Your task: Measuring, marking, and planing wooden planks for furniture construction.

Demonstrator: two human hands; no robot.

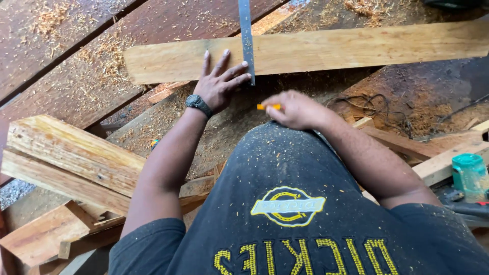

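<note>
Left hand [218, 84], fingers spread flat, pins metal ruler [247, 43] across plank [326, 51]; right hand [295, 109] pinches orange pencil [268, 107]. Risk: ruler likely skews if pressure eases, spoiling the line.

Ground of packed dirt and sawdust [224, 127], shavings scattered throughout. Dark reddish planks [66, 61] run diagonally at upper left. Pale timber offcuts [66, 158] stacked at lower left. A tangled dark cord [379, 109] lies at right, near a teal lidded container [468, 175]. Even daylight, soft shadows.
</note>
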